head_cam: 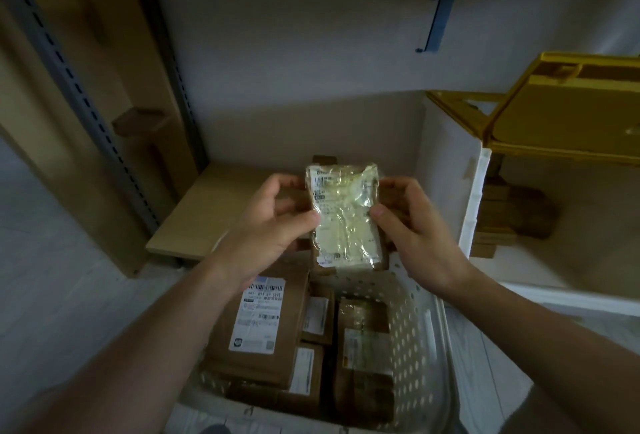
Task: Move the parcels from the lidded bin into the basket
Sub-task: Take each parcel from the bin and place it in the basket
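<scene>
Two hands hold one parcel (343,222) between them: the left hand (277,222) pinches its left edge with the thumb on the glossy face and the fingers curled behind, and the right hand (415,233) pinches the right edge the same way. The parcel stands nearly upright, its taped label side toward the camera, with brown card showing at its lower edge. Both forearms reach forward and slightly inward, wrists level, so the parcel hangs above the far end of the basket (412,340).

Below the hands, the white perforated basket already holds several brown parcels; a large labelled one (263,323) lies under the left wrist and a taped one (363,347) under the right. Right of the right hand, past a white wall, the yellow lidded bin (561,122) stands with its lid raised, and more brown parcels (512,215) sit beneath it.

The wrap looks slick, and each grip is only at an edge, so I judge the parcel could slip or twist free if either hand lets go early. Released from this height it could land on edge, tip against the stacked parcels, or bounce over the basket's far rim onto the shelf (204,212) beyond.
</scene>
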`<state>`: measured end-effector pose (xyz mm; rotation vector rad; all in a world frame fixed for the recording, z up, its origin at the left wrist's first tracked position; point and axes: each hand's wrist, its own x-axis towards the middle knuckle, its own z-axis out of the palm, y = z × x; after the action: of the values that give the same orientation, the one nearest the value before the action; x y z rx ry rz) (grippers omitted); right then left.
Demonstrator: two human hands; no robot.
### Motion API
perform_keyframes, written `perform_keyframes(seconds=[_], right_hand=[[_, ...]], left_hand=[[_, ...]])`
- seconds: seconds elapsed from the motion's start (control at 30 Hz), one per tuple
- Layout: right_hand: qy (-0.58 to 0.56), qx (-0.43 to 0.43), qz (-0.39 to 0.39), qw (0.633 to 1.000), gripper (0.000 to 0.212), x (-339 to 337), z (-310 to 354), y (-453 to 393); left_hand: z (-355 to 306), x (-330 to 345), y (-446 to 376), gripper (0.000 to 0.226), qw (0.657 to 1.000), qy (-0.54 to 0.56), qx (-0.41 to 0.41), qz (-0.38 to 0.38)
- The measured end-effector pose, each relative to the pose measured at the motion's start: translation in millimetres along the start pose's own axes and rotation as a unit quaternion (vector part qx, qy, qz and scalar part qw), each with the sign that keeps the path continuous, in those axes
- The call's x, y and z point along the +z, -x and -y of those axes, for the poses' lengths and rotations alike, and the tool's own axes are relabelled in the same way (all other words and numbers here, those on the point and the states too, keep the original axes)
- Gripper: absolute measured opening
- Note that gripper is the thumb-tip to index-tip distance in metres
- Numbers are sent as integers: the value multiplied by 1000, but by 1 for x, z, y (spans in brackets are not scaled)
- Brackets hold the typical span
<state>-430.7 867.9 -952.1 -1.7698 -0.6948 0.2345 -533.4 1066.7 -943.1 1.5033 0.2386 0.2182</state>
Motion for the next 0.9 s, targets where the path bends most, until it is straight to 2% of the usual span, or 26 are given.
perform_keyframes(seconds=[0.23,0.27,0.37,0.43,0.57,0.67,0.73,0.83,0.9], right_hand=[[108,60,69,990,33,5,-26,-1],[143,65,93,983,41,5,-27,0],[286,70,145,945,91,12,-31,4],[339,72,167,923,115,19,-35,8],[384,76,188,901,122,25,-57,8],[406,91,209,885,123,22,-69,2],[437,84,217,869,125,21,-76,-2],[464,87,236,850,125,22,-88,-5],[473,97,259,836,123,23,-99,-5]], left_hand=[[28,6,-3,65,993,-63,-99,9],[31,7,-4,61,991,-65,-116,11],[42,14,-5,49,985,-36,-170,1],[52,20,-6,49,978,-10,-206,-10],[66,29,-11,46,969,-12,-248,-7],[73,27,-14,45,966,-86,-242,32],[80,22,-15,46,959,-192,-201,59],[89,13,-19,48,934,-329,-117,73],[94,8,-19,47,903,-416,-66,85]])
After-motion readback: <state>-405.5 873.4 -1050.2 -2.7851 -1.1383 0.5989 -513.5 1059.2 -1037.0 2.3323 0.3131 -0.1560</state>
